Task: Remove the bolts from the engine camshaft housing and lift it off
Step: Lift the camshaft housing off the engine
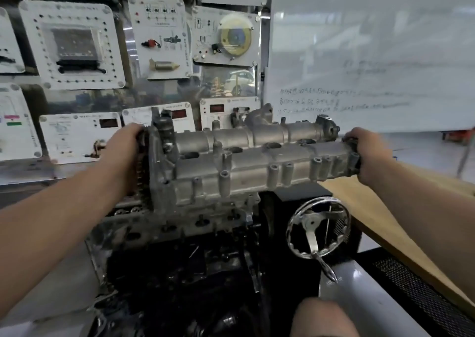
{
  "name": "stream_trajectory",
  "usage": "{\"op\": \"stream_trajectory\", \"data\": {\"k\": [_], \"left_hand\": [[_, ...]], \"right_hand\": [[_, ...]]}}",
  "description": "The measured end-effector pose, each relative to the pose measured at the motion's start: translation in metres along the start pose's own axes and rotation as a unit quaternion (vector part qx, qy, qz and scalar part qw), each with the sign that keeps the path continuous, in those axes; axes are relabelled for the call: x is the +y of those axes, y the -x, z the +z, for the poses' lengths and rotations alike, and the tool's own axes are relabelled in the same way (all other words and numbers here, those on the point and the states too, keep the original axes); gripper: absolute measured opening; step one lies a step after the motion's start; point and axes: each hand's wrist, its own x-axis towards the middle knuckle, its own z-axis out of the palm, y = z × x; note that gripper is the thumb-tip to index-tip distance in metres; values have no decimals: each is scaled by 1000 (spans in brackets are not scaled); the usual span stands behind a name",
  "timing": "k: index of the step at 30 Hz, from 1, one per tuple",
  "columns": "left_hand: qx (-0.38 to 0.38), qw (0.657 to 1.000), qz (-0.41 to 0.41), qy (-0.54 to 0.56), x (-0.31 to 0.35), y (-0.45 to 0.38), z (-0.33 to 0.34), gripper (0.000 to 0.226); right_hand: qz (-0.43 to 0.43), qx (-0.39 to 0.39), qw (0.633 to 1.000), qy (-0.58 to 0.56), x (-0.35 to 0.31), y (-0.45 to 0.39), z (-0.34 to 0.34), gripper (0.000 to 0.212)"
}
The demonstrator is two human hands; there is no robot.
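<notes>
I had the camshaft housing (pixel 246 156) gripped at both ends and held up in the air, clear of the engine (pixel 180 228) below it. My left hand (pixel 126 146) was wrapped around the sprocket end, fingers curled over the far side and out of sight, with the chain (pixel 140 172) running down just beside my wrist. My right hand (pixel 365 154) clasped the opposite end, fingers hooked over the top edge of the casting. The housing sat roughly level, tilted slightly up toward the right, its bolt bosses facing me; I could not tell whether any bolts were left in them. Beneath it the top face of the cylinder head was partly exposed. A chrome handwheel (pixel 317 227) on the engine stand stood to the lower right, near a wooden bench (pixel 385 208). Behind the housing hung a wall of white training panels (pixel 72 46) and a whiteboard (pixel 372 53) with faint writing.
</notes>
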Motion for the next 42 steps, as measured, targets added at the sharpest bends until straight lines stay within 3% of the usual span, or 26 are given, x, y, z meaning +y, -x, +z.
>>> {"op": "stream_trajectory", "data": {"k": [2, 4, 10, 23, 29, 34, 38, 42], "left_hand": [[-66, 997, -18, 27, -9, 26, 31, 25], [-121, 991, -45, 26, -25, 43, 58, 38], [-140, 984, -114, 7, -87, 72, 132, 40], [-161, 979, -125, -30, -200, 115, 269, 42], [-163, 975, -139, -57, -241, 121, 300, 58], [-138, 975, -156, -74, -259, 130, 312, 31], [-125, 977, -151, -79, -269, 135, 318, 30], [-127, 975, -166, -78, -279, 133, 319, 46]], "right_hand": [[0, 20, 1000, 19, 1, -7, -40, 11], [5, 30, 999, 42, 0, -13, -77, 10], [36, 47, 992, 113, -2, -46, -180, 14], [101, 87, 976, 173, 38, -116, -350, 12], [132, 123, 965, 189, 65, -140, -391, 14], [128, 127, 959, 217, 66, -152, -404, 17], [100, 134, 959, 227, 68, -153, -408, 13], [90, 106, 943, 303, 63, -156, -410, 18]]}}
